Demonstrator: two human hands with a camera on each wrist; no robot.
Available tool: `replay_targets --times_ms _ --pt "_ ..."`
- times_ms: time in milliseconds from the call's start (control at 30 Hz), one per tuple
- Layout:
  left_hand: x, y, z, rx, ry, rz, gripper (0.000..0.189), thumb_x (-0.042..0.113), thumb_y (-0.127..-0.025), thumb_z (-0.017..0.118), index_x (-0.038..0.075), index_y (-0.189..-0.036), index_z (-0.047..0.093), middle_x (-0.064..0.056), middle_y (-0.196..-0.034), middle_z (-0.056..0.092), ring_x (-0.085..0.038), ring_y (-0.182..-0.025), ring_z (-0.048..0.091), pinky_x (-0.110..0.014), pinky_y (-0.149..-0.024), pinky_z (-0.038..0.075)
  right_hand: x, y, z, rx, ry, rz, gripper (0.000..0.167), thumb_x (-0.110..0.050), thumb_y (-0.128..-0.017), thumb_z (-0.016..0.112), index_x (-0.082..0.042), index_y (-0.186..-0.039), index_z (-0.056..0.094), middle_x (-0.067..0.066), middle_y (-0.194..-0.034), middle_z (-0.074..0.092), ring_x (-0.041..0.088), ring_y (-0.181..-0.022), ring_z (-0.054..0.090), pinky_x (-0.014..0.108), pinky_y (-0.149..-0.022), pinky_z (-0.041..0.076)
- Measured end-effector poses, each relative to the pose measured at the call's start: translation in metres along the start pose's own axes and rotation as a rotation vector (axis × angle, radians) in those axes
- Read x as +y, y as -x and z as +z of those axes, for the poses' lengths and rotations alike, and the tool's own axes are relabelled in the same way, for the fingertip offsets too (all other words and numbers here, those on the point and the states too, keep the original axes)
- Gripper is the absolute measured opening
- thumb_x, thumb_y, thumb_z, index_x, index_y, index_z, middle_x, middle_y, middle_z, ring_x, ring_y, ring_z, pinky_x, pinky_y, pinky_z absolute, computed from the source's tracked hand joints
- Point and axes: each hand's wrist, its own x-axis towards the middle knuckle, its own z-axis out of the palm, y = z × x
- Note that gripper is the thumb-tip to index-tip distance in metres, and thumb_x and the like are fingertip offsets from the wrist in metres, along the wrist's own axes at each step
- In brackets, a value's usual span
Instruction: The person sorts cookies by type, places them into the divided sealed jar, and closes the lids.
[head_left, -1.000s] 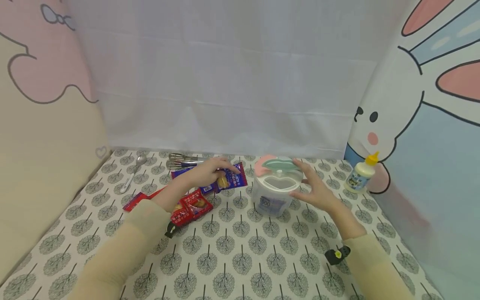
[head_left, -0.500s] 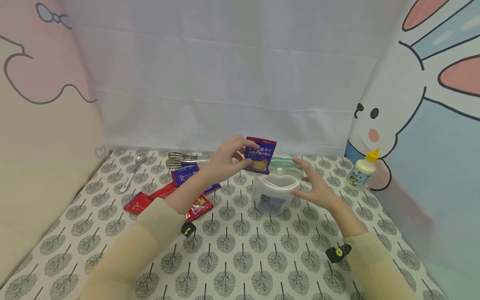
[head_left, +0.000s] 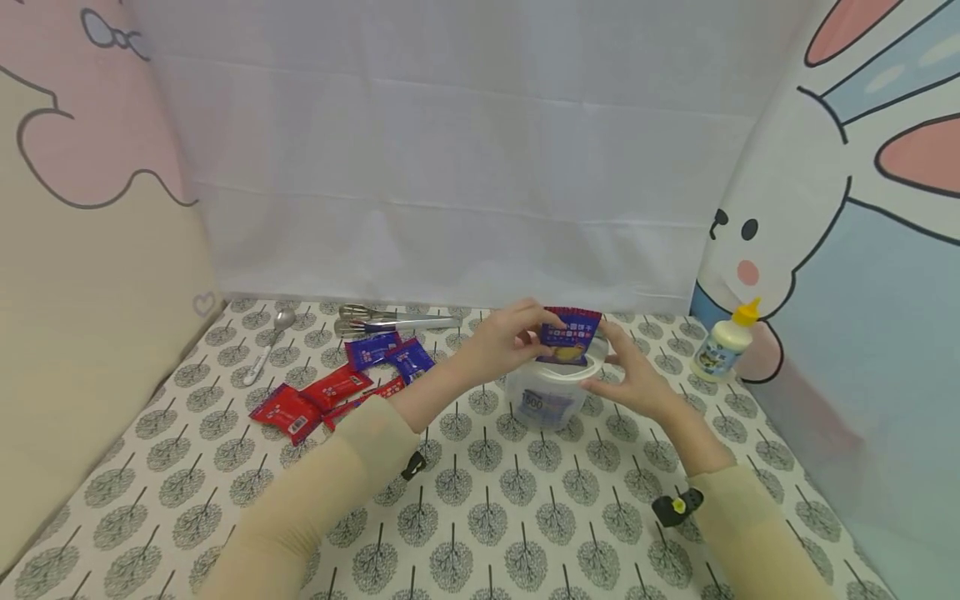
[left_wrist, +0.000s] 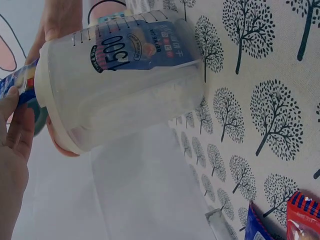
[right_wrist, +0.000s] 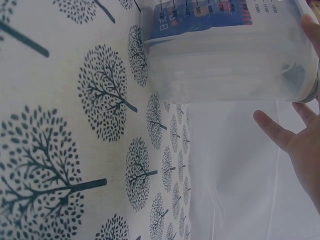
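My left hand [head_left: 510, 337] pinches a blue biscuit packet [head_left: 572, 337], which stands upright in the mouth of a clear plastic container [head_left: 546, 410]. The container is upright on the tablecloth, its pink and green lid flipped up behind the packet. Through its wall, marked with a scale, another blue packet [right_wrist: 200, 20] shows inside. My right hand [head_left: 633, 379] holds the container at its rim, thumb in front and index finger up by the lid. In the right wrist view its other fingers [right_wrist: 272, 127] spread out beside the wall.
Several red packets [head_left: 287, 412] and two blue packets [head_left: 372, 350] lie to the left. Behind them are metal utensils with wire heads [head_left: 356, 321], and a spoon [head_left: 262, 354] lies far left. A glue bottle [head_left: 722, 348] with a yellow cap stands at the right. A white curtain [head_left: 450, 167] closes the back.
My left hand has picked up a blue packet from the pile, carried it right and lowered it into the container's mouth. The right hand has stayed at the rim.
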Motion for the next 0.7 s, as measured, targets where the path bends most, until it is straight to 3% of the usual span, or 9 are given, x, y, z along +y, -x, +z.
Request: replay_targets --times_ms 233,367,533,700 --pt "-0.007 0.008 0.006 -0.099 -0.116 -0.014 0.031 0.009 -0.081 0.072 0.01 -0.11 0.064 -0.003 -0.105 0.063 -0.008 -0.082 0.058 -0.011 -0.073 0.049 -0.025 0.0 -0.002 -0.003 0.006 -0.057 0.092 0.002 -0.078 0.073 -0.007 -0.15 0.015 0.023 -0.152 0.017 0.045 -0.135 0.023 0.062 -0.096 0.04" --pt "-0.01 0.013 0.006 -0.145 -0.181 0.009 0.023 0.016 -0.083 0.071 0.014 -0.106 0.067 0.003 -0.103 0.066 -0.008 -0.093 0.056 -0.015 -0.086 0.047 -0.039 0.002 -0.005 -0.002 0.007 -0.063 0.091 0.003 -0.078 0.072 -0.003 -0.149 0.016 0.026 -0.151 0.018 0.046 -0.134 0.025 0.061 -0.095 0.041" --pt "-0.013 0.023 0.003 -0.143 -0.194 0.059 0.023 0.017 -0.082 0.072 0.015 -0.104 0.068 0.001 -0.114 0.065 -0.013 -0.114 0.053 -0.024 -0.107 0.037 -0.04 0.002 -0.004 0.009 0.0 -0.08 0.09 0.005 -0.077 0.072 -0.002 -0.148 0.017 0.026 -0.149 0.021 0.046 -0.129 0.032 0.061 -0.094 0.043" --pt "-0.016 0.034 -0.014 -0.112 -0.16 0.044 0.029 0.017 -0.082 0.072 0.013 -0.111 0.066 -0.001 -0.122 0.061 -0.016 -0.12 0.05 -0.03 -0.11 0.035 -0.039 0.003 -0.005 0.007 -0.008 -0.069 0.089 0.004 -0.077 0.072 -0.002 -0.148 0.018 0.025 -0.15 0.018 0.045 -0.13 0.031 0.061 -0.095 0.042"
